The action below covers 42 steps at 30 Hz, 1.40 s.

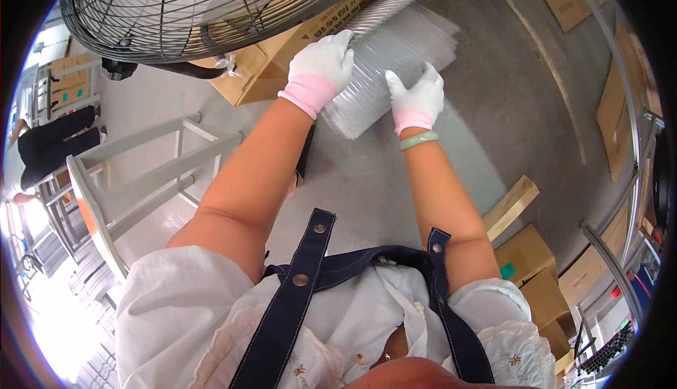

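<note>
A bundle of clear, finely patterned plastic sheeting [398, 49] hangs over the floor in front of me; whether it is bubble wrap I cannot tell. My left hand [319, 70], in a white glove with a pink cuff, is closed on its left edge, the fingertips partly hidden. My right hand [417, 96], gloved alike and with a pale green bangle [419, 140] at the wrist, is beside the sheeting's lower right side. Its thumb and fingers are spread apart; whether they touch the plastic is unclear.
A large black wire fan [204, 8] fills the upper left, over a long cardboard box [264, 61]. A grey stool frame [151, 160] stands left. A wooden block [513, 206], cardboard boxes [529, 255] and a metal rail [613, 269] are right. Another person [53, 146] is far left.
</note>
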### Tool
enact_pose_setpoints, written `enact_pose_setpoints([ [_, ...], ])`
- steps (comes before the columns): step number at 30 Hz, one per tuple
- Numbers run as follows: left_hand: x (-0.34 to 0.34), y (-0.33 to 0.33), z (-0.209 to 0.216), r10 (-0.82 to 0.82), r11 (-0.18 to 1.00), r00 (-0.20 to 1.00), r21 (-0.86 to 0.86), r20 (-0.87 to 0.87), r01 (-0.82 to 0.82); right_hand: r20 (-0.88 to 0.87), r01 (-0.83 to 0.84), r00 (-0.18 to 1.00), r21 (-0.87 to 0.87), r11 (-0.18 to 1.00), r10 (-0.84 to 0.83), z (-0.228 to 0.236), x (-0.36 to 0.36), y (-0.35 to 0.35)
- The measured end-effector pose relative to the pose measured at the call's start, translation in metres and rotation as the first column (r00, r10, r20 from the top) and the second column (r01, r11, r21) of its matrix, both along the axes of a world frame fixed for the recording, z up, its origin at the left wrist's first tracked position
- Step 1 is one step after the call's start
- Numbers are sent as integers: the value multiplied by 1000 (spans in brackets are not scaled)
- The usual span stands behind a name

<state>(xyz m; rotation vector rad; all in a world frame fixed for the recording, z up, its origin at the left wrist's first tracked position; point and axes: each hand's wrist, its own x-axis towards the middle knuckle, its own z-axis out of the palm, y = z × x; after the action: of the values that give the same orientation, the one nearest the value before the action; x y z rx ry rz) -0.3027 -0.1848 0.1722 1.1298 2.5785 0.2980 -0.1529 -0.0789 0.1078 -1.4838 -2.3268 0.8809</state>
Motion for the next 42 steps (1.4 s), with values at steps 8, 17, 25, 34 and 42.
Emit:
enact_pose_setpoints([
  [8, 14, 3, 8, -35, 996, 998, -76, 54, 39, -257, -36, 966, 12, 999, 38, 9, -30, -5],
  [17, 14, 2, -3, -37, 983, 999, -177, 29, 41, -814, -264, 518, -445, 856, -264, 16, -35, -16],
  [25, 29, 8, -1, -2, 982, 998, -188, 59, 13, -342, -392, 763, -919, 28, -548, -7, -59, -2],
  [34, 143, -30, -32, -259, 803, 952, 511, -166, 307, -209, -110, 850, -968, 225, -484, 1, -43, 22],
  [42, 146, -80, -106, -584, 787, 780, 76, -224, 612, -184, -75, 748, -978, 195, -637, -31, -39, 9],
])
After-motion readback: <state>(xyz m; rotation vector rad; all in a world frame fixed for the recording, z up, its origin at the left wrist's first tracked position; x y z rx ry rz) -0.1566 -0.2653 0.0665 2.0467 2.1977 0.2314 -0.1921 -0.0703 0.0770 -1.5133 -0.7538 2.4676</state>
